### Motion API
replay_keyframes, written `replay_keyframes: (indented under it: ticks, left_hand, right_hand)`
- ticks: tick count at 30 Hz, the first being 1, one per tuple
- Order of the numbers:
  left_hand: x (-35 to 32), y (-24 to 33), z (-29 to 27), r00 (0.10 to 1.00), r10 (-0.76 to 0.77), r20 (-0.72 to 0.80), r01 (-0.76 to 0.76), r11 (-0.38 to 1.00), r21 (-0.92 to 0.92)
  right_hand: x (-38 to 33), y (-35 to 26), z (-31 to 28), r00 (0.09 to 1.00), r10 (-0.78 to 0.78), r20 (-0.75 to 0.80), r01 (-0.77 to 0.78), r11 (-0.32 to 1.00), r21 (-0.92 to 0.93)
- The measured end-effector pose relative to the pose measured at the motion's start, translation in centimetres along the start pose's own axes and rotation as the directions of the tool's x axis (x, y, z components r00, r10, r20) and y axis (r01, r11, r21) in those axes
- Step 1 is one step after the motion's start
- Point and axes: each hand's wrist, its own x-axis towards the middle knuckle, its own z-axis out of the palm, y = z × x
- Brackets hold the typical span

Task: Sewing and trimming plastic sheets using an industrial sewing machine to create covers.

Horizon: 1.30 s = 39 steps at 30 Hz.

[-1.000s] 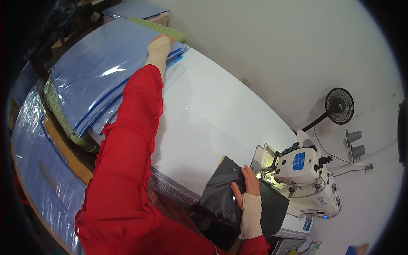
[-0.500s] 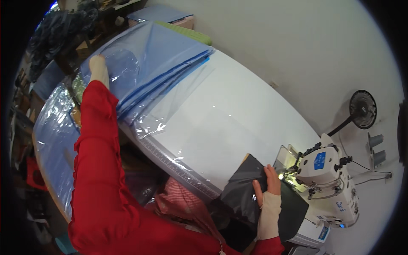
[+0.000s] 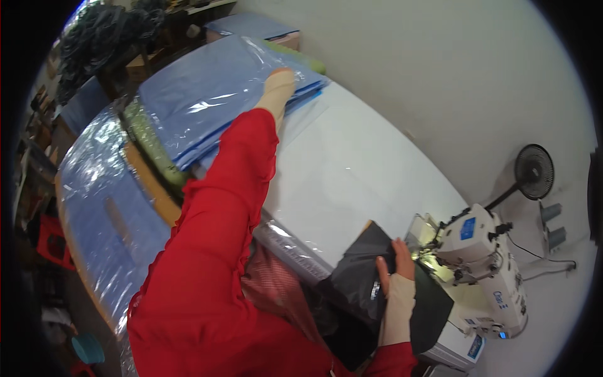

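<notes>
My left arm reaches far forward over a stack of blue sheets in clear plastic [image 3: 201, 94]. My left hand [image 3: 281, 75] is at the stack's right end, its fingers mostly hidden beyond the cuffed wrist. At the near right, my right hand [image 3: 399, 259] lies on a folded black piece [image 3: 363, 267], thumb and fingers stretched and apart. Just right of that hand stands a white sewing machine [image 3: 471, 245], its lamp lit near the needle. Dark material [image 3: 432, 311] also lies under and beside my right wrist, along the machine's bed.
The white tabletop [image 3: 352, 169] carries a ruler strip [image 3: 292, 248] along its near edge. Pink checked cloth [image 3: 273, 283] hangs below it. A second table with blue covering [image 3: 103, 213] stands left. A black fan [image 3: 534, 171] is by the wall; a red stool [image 3: 55, 242] stands low left.
My left hand has swept right across the stack, from its left side to its right end. The loose clear plastic now lies back over the stack. My right hand stays on the black piece.
</notes>
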Motion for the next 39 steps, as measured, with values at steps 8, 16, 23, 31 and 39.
replay_keyframes:
  ticks: [8,16,23,31,39]
  left_hand:
    - [3.9,-10.4,-2.0,0.919,0.259,-0.297,-0.129,0.910,0.395]
    - [-2.5,-33.1,-11.2,0.609,-0.633,-0.478,0.381,0.762,-0.524]
    - [5.6,-30.9,-10.0,0.947,-0.323,0.005,0.146,0.417,-0.897]
    - [-6.7,-40.2,-28.4,0.822,-0.338,-0.458,0.569,0.513,0.643]
    - [-9.8,-29.3,-40.3,0.885,0.154,-0.440,-0.376,0.793,-0.480]
  right_hand:
    - [-0.4,-0.7,-0.7,0.996,0.089,-0.010,-0.088,0.995,0.053]
    - [0.9,-1.5,-0.8,0.999,0.054,0.008,-0.054,0.997,0.056]
    - [0.3,-1.4,-0.5,0.996,0.085,0.014,-0.086,0.995,0.059]
    - [0.4,-0.8,0.2,0.999,-0.008,-0.034,0.012,0.994,0.110]
    - [0.5,0.6,0.7,0.994,-0.070,-0.083,0.075,0.996,0.051]
